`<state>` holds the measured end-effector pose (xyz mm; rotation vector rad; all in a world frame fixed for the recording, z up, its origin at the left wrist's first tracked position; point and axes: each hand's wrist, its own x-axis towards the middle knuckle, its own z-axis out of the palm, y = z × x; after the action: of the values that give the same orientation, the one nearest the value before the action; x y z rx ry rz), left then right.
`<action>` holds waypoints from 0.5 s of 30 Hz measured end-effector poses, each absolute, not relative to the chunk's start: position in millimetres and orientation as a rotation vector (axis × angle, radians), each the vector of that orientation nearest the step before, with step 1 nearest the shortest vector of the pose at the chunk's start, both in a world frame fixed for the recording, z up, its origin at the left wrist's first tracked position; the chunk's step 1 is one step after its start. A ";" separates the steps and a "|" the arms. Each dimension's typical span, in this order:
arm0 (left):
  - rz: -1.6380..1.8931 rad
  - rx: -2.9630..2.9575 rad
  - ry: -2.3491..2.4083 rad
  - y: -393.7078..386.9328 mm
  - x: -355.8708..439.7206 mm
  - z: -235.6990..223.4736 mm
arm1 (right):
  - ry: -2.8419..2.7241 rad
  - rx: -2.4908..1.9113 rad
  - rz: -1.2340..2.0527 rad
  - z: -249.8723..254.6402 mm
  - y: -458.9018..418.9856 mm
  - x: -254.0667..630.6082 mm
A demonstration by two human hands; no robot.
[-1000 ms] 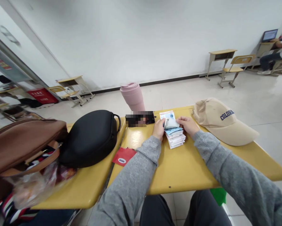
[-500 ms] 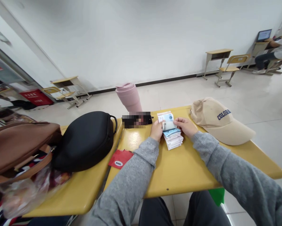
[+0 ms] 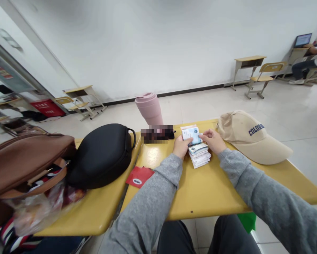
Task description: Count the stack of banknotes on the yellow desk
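Note:
My left hand (image 3: 181, 146) is closed on the left side of a small stack of blue-and-white paper packets (image 3: 190, 134), its thumb lying on top. At the stack's right edge my right hand (image 3: 214, 140) pinches with thumb and fingertips at the top light-blue packet. Whether the pieces are packets or folded cards is hard to make out. Just below, a fanned pile of similar white packets (image 3: 201, 159) lies on the yellow desk (image 3: 208, 190). A red pouch (image 3: 138, 176) with a white oval label lies left of my left forearm.
Beyond my left hand are a dark phone-like item (image 3: 157, 134), partly pixelated, and a pink tumbler (image 3: 149, 108). A beige cap (image 3: 250, 135) sits at the right. On the adjoining left desk are a black case (image 3: 102, 155), a brown bag (image 3: 28, 162) and a plastic bag (image 3: 34, 213).
The top piece, white with dark print between my hands before, is no longer on top; a light-blue face shows there now. The lower pile's top changed from blue to white with print. The view shifted slightly.

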<state>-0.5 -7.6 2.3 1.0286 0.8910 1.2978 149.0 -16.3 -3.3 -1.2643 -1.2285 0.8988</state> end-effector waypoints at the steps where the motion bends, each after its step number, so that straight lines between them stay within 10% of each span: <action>1: 1.293 1.032 0.888 -7.6 -0.5 2.2 | -1.229 -1.277 0.897 -3.2 -16.1 149.6; 15: 1.336 0.910 0.887 -5.0 0.7 1.6 | -1.231 -1.148 1.021 -10.0 -9.9 151.8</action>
<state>0.7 -5.0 1.6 0.9104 0.8866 1.3361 151.8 -9.9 -10.0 -1.1484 -1.2314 1.0207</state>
